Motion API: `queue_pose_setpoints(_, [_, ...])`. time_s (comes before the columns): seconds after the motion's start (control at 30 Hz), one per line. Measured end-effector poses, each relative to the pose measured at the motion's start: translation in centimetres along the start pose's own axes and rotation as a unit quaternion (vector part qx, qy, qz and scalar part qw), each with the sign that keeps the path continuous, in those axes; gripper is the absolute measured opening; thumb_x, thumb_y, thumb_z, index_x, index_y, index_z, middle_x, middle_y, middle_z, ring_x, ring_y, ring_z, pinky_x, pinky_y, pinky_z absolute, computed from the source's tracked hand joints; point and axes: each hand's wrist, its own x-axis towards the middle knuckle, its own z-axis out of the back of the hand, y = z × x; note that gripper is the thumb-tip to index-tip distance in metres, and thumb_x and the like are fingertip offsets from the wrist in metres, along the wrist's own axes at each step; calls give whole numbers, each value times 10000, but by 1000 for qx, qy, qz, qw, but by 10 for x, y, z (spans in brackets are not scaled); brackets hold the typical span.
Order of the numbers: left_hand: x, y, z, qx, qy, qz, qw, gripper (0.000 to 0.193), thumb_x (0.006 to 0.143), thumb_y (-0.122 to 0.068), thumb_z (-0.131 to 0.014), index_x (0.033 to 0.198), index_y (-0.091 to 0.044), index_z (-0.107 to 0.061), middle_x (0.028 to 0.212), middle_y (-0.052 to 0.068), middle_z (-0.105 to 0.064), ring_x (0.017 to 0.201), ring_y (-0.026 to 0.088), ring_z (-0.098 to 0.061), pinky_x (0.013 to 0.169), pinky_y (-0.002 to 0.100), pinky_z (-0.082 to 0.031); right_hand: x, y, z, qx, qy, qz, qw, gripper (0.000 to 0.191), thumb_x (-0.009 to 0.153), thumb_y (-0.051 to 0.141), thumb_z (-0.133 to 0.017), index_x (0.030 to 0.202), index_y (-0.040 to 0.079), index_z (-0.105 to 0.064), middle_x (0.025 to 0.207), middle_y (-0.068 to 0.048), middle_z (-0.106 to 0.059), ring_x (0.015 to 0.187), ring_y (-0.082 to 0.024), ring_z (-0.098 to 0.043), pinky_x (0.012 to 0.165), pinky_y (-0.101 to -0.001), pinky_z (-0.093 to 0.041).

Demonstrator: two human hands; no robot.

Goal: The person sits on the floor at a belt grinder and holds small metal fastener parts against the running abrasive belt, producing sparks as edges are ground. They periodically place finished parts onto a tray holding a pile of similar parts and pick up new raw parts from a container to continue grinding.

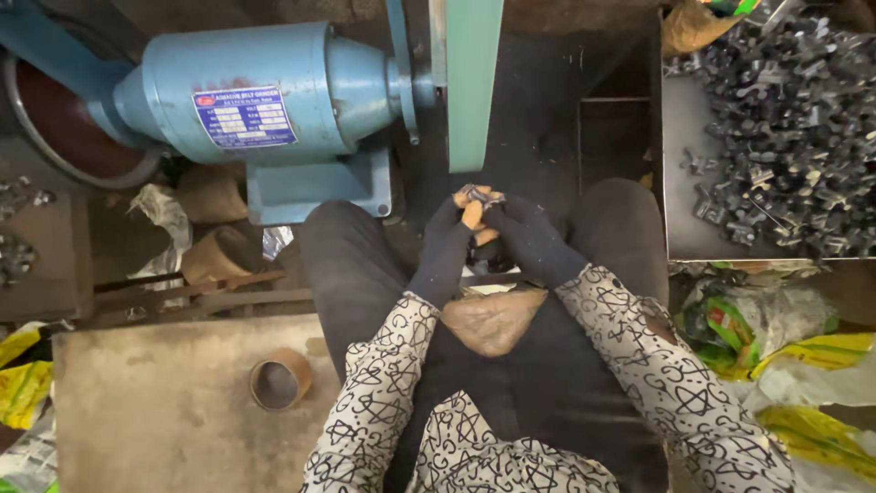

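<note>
Dark knit-gloved hands, left (444, 248) and right (532, 239), pinching one small jagged metal part (476, 194) between fingertips.

The left hand (445, 248) and the right hand (534, 239) are wearing dark navy gloves with orange patches showing at the fingertips, and the small metal piece (476, 194) between them is showing dull grey. The sleeves (379, 393) are showing a cream cloth with black star and scribble print. The grinder motor (265, 91) is wearing pale blue paint, its belt (471, 82) running green. The heap of metal parts (789, 119) is gleaming dark grey. Plastic bags (803, 365) are showing yellow and green.
</note>
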Motion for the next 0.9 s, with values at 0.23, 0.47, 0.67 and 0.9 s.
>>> queue_pose_setpoints(0.23, [26,0,8,173,-91,-124,973,267,1078,-218,-583,1126,14,-706,943,13,-694,845,50,-600,734,239,-496,37,-17,12,-129,-26,-113,985,235,1021,233,-593,1078,28,-692,811,-69,-721,714,-142,-683,657,-308,-547])
queue_pose_setpoints(0.47, [52,15,11,235,-150,-131,951,232,1014,-204,-614,1077,-9,-722,770,13,-681,674,71,-603,608,287,-502,68,-21,26,-145,16,-74,987,231,1010,227,-619,996,4,-679,765,-60,-704,655,-97,-673,595,-287,-549])
queue_pose_setpoints(0.67, [59,23,8,370,-188,-203,887,203,975,-149,-625,1092,-13,-720,834,114,-705,736,156,-646,669,348,-517,62,-13,30,-53,9,-131,990,182,1004,163,-602,983,-1,-677,743,-53,-661,611,-111,-634,557,-296,-521])
queue_pose_setpoints(0.9, [30,8,6,215,-10,-194,957,292,1010,-186,-639,1230,5,-670,1056,27,-728,942,128,-672,804,311,-565,29,-16,32,-184,-54,82,978,157,965,119,-691,1087,20,-681,991,-91,-714,875,-177,-692,746,-342,-563])
